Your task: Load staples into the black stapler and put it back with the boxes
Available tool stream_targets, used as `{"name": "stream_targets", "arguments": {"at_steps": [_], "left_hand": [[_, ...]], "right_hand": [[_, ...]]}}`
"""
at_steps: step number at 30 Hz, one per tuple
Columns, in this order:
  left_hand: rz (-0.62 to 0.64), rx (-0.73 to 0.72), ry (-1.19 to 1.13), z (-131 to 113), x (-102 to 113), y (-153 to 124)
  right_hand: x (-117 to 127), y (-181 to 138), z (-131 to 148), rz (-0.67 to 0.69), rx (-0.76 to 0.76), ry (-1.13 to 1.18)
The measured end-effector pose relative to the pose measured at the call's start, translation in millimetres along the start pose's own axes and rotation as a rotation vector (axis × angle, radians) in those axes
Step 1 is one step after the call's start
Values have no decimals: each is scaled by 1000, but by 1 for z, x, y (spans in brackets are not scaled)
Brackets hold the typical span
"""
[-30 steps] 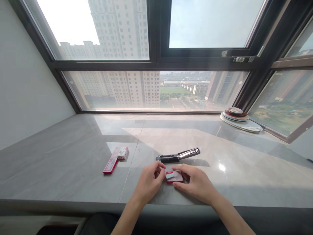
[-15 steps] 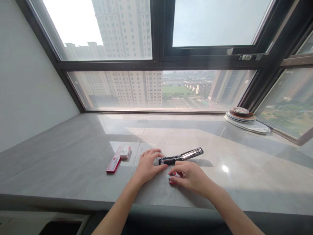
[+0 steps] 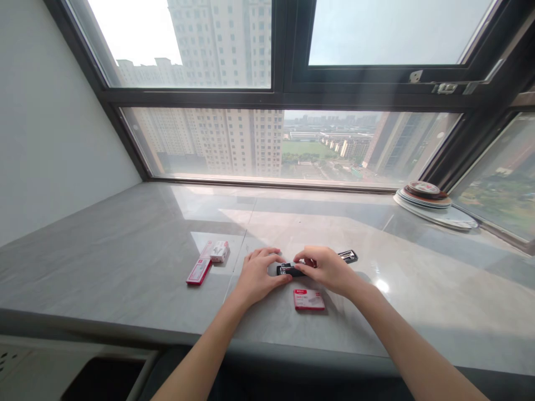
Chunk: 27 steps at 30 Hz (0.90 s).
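A black stapler (image 3: 296,270) lies unfolded on the grey counter, its top arm (image 3: 348,256) swung out to the right. Its left end is between the thumb and fingers of my left hand (image 3: 259,274), which steadies it. Over the stapler's middle, my right hand (image 3: 325,268) is closed in a pinch. At its fingertips a small dark strip of staples (image 3: 286,265) shows at the stapler's channel, mostly hidden by the fingers. A red and white staple box (image 3: 309,299) rests flat just in front of the stapler, touched by neither hand.
To the left, a flat red and white box (image 3: 199,272) lies by a small white box (image 3: 219,252). Stacked plates or round mats (image 3: 434,207) stand at the back right by the window frame (image 3: 267,186). The counter's front edge (image 3: 267,344) runs close to my body.
My right hand has left the staple box on the counter and moved up to the stapler, pinching over it. My left hand keeps hold of the stapler's end. The view has shifted slightly.
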<state>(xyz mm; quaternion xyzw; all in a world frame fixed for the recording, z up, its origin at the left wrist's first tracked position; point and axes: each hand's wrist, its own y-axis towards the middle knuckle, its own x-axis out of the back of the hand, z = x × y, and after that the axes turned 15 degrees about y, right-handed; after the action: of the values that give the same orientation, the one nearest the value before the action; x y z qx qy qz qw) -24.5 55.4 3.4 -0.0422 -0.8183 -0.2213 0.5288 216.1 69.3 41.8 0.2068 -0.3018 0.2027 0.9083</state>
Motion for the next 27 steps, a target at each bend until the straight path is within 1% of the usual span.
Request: {"name": "stream_targets", "arguments": {"at_steps": [5,8,11,14,18,21,22,24,27], "left_hand": [[-9,-4,9,1,-4,0],[-10,-3,11,0,-5,-1],[-7,-2,13,0,-5,-2],[-4,-3,15,0,-5,-2],[-10,-3,18,0,-5,-2],[-3,-1,20,-1,-5,-2],[-2,0,19,-1,-5,-2],[-2,5,17,-1,-4,-2],[8,11,7,-1,-3,-2]], "right_hand": [[-6,-4,3,-17,-11,-16],[-3,-9,6,-36,-22,-33],[4,-17,10,-87,-69,-54],[5,-23,15,-68,-131,-78],[-12,-25,24,-33,-185,20],[-19,-35,27,-78,-232,182],[-17,-41,26,-111,-271,248],[-7,-59,21,-180,-397,379],[16,-89,7,-254,-650,528]]}}
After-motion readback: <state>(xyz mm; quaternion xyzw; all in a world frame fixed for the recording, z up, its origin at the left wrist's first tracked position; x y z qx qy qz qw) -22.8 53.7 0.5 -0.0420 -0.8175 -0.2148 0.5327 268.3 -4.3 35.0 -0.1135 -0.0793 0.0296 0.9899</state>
